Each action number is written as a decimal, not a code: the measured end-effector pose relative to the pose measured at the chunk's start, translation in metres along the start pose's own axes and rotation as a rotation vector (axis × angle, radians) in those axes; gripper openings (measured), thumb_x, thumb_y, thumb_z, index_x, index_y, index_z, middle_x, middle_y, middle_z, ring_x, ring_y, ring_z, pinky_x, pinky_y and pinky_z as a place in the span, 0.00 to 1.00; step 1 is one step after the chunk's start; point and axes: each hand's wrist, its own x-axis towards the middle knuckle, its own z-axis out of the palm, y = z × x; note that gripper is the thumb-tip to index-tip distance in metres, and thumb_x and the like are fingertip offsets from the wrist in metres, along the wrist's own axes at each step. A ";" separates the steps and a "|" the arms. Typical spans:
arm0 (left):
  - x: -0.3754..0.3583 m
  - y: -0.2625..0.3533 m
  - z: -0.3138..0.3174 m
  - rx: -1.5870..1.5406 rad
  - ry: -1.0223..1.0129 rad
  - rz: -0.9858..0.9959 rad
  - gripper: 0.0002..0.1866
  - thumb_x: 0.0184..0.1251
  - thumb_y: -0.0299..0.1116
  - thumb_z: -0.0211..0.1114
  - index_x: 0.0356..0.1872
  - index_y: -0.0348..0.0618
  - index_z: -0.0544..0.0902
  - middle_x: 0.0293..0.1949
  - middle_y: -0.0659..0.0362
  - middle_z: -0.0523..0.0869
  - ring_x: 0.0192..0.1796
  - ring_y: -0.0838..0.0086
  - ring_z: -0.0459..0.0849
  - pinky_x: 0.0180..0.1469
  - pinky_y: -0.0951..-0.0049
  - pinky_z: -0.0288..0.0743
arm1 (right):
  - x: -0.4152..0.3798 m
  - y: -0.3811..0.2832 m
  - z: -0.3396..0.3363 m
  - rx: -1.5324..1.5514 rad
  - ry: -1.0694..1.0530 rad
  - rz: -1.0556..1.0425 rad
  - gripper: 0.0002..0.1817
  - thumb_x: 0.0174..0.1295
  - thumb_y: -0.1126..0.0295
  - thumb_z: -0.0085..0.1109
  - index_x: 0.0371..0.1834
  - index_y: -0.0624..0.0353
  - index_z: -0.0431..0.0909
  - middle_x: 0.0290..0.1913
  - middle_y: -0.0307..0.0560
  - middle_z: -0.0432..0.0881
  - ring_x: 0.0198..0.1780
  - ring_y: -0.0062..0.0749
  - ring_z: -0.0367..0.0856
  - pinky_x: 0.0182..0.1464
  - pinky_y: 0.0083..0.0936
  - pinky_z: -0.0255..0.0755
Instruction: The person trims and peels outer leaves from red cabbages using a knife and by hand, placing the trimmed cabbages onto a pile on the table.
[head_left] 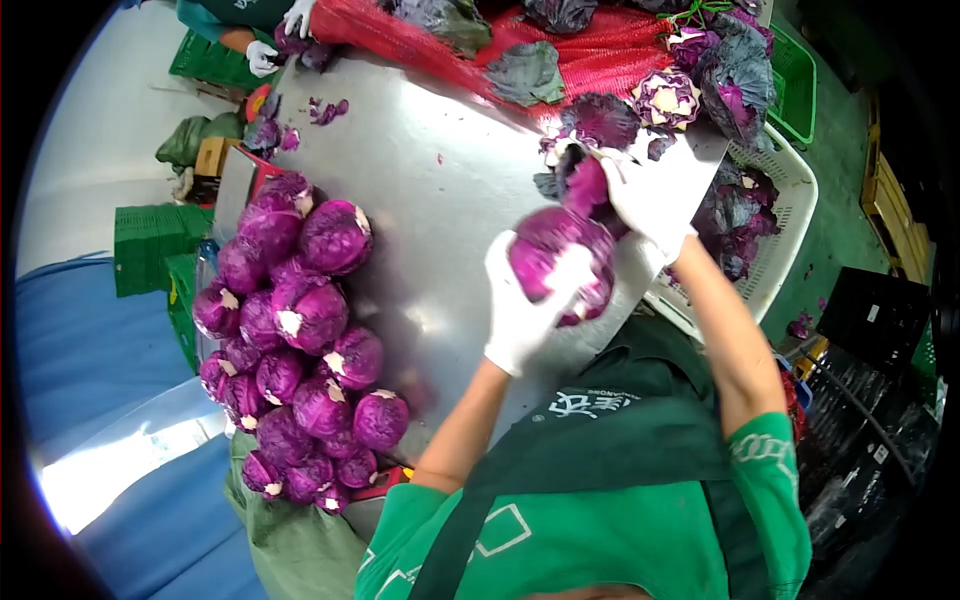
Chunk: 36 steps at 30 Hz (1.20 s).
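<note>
A purple cabbage (560, 245) is held over the metal table (420, 150) in my white-gloved left hand (525, 305), whose fingers wrap its side and underside. My gloved right hand (640, 195) is just above and to the right of it, closed on a loose purple leaf (585, 185) that stands off the top of the cabbage. Many cabbages with pale cut stems (310, 310) are heaped at the table's left side. Dark outer leaves (600, 120) and a cut cabbage (665, 98) lie beyond my right hand.
A red mesh sack (600, 65) lies along the far edge. A white basket (795, 200) of leaves stands at the right, a green crate (793, 85) behind it. At the far left, a co-worker's gloved hands (262, 58) are near cabbages. Green crates (150, 240) stand left.
</note>
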 end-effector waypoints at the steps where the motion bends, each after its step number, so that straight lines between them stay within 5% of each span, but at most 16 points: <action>1: -0.005 0.002 0.005 0.086 -0.017 0.044 0.52 0.51 0.46 0.82 0.69 0.30 0.59 0.63 0.44 0.65 0.67 0.57 0.68 0.70 0.58 0.65 | 0.006 0.024 0.011 0.010 0.072 -0.106 0.22 0.76 0.59 0.40 0.67 0.52 0.76 0.43 0.60 0.85 0.40 0.49 0.86 0.33 0.36 0.78; 5: 0.002 -0.003 -0.001 -0.186 -0.067 -0.044 0.51 0.54 0.43 0.82 0.70 0.29 0.57 0.63 0.45 0.67 0.65 0.59 0.73 0.68 0.60 0.70 | 0.016 0.033 -0.010 0.276 -0.080 0.124 0.23 0.77 0.56 0.41 0.68 0.51 0.75 0.43 0.52 0.85 0.42 0.37 0.85 0.36 0.29 0.78; 7: 0.003 -0.009 -0.009 -0.193 -0.123 -0.077 0.55 0.54 0.41 0.82 0.73 0.28 0.52 0.67 0.42 0.66 0.68 0.59 0.73 0.69 0.61 0.70 | 0.024 0.027 -0.036 0.935 -0.132 0.775 0.25 0.75 0.52 0.52 0.71 0.49 0.72 0.30 0.36 0.79 0.28 0.15 0.71 0.28 0.16 0.66; 9: 0.006 -0.006 -0.016 -0.280 -0.182 -0.062 0.57 0.54 0.41 0.82 0.74 0.27 0.50 0.68 0.42 0.65 0.69 0.58 0.72 0.70 0.60 0.69 | 0.018 -0.024 -0.064 0.511 -0.144 0.398 0.40 0.66 0.47 0.64 0.79 0.48 0.61 0.40 0.45 0.82 0.35 0.27 0.78 0.43 0.24 0.76; 11: 0.011 -0.001 -0.023 -0.192 -0.228 -0.052 0.55 0.55 0.39 0.81 0.74 0.30 0.51 0.68 0.44 0.66 0.69 0.60 0.72 0.71 0.60 0.68 | 0.000 -0.049 -0.071 0.457 -0.325 -0.156 0.44 0.60 0.44 0.66 0.76 0.52 0.64 0.52 0.57 0.81 0.51 0.44 0.83 0.56 0.33 0.76; 13: 0.025 -0.008 -0.023 -0.215 -0.347 -0.022 0.53 0.55 0.37 0.80 0.74 0.31 0.53 0.68 0.45 0.67 0.70 0.61 0.71 0.71 0.59 0.68 | -0.012 -0.054 -0.054 0.235 -0.242 -0.374 0.40 0.60 0.48 0.66 0.73 0.54 0.68 0.52 0.55 0.82 0.53 0.45 0.82 0.58 0.34 0.75; 15: 0.040 -0.007 -0.029 -0.277 -0.513 0.077 0.51 0.56 0.37 0.80 0.74 0.34 0.55 0.68 0.47 0.67 0.70 0.62 0.71 0.71 0.60 0.68 | 0.001 -0.051 -0.060 0.371 -0.459 -0.134 0.34 0.63 0.49 0.66 0.69 0.54 0.74 0.54 0.54 0.81 0.54 0.46 0.82 0.57 0.34 0.75; 17: 0.041 0.023 -0.035 -0.240 -0.518 0.025 0.52 0.55 0.39 0.80 0.74 0.34 0.56 0.70 0.44 0.66 0.72 0.58 0.69 0.73 0.57 0.64 | 0.005 -0.052 -0.061 0.102 -0.322 -0.317 0.20 0.61 0.62 0.60 0.56 0.55 0.80 0.41 0.48 0.83 0.45 0.42 0.84 0.49 0.37 0.77; 19: 0.042 -0.003 -0.029 -0.098 -0.506 0.121 0.54 0.52 0.41 0.81 0.74 0.33 0.56 0.71 0.41 0.64 0.73 0.54 0.67 0.74 0.56 0.62 | 0.014 -0.052 -0.045 0.019 -0.246 -0.275 0.18 0.57 0.68 0.58 0.52 0.54 0.81 0.35 0.47 0.82 0.39 0.42 0.84 0.43 0.40 0.78; 21: 0.041 -0.003 -0.027 -0.018 -0.492 0.128 0.56 0.50 0.44 0.82 0.74 0.32 0.56 0.73 0.38 0.61 0.75 0.51 0.65 0.75 0.56 0.60 | 0.040 -0.035 -0.039 -0.008 -0.242 -0.112 0.13 0.61 0.66 0.58 0.48 0.55 0.82 0.39 0.51 0.86 0.39 0.49 0.86 0.42 0.41 0.79; 23: 0.030 -0.004 -0.030 0.026 -0.503 0.110 0.57 0.48 0.45 0.83 0.74 0.32 0.56 0.74 0.36 0.60 0.75 0.49 0.63 0.75 0.56 0.60 | 0.061 0.011 -0.010 -0.201 -0.444 0.219 0.14 0.64 0.60 0.58 0.48 0.55 0.82 0.44 0.53 0.87 0.45 0.51 0.86 0.46 0.41 0.79; 25: 0.024 -0.016 -0.030 0.039 -0.411 0.150 0.57 0.47 0.45 0.84 0.74 0.33 0.57 0.72 0.39 0.62 0.74 0.53 0.65 0.75 0.57 0.61 | 0.047 0.005 -0.017 -0.065 -0.124 0.122 0.18 0.65 0.55 0.59 0.50 0.56 0.81 0.42 0.52 0.85 0.45 0.50 0.85 0.47 0.40 0.78; 27: 0.012 -0.006 -0.028 -0.205 -0.246 -0.059 0.50 0.51 0.36 0.83 0.71 0.35 0.59 0.65 0.47 0.69 0.67 0.61 0.73 0.69 0.61 0.69 | 0.035 -0.029 -0.049 -0.002 0.196 0.048 0.23 0.64 0.50 0.64 0.52 0.56 0.79 0.36 0.48 0.80 0.36 0.41 0.82 0.44 0.35 0.77; 31: -0.010 -0.019 -0.020 -0.355 -0.047 -0.182 0.49 0.52 0.34 0.82 0.70 0.35 0.57 0.59 0.47 0.70 0.62 0.66 0.75 0.66 0.63 0.72 | -0.030 -0.057 -0.052 0.397 0.070 0.239 0.25 0.61 0.57 0.70 0.58 0.56 0.78 0.36 0.46 0.78 0.32 0.31 0.80 0.38 0.27 0.77; 36: -0.018 -0.025 -0.021 0.070 0.095 -0.104 0.54 0.50 0.33 0.81 0.73 0.36 0.53 0.57 0.51 0.66 0.59 0.67 0.73 0.63 0.65 0.71 | -0.081 -0.084 -0.044 0.509 -0.058 0.172 0.23 0.69 0.62 0.62 0.65 0.55 0.75 0.36 0.49 0.79 0.34 0.43 0.81 0.40 0.33 0.77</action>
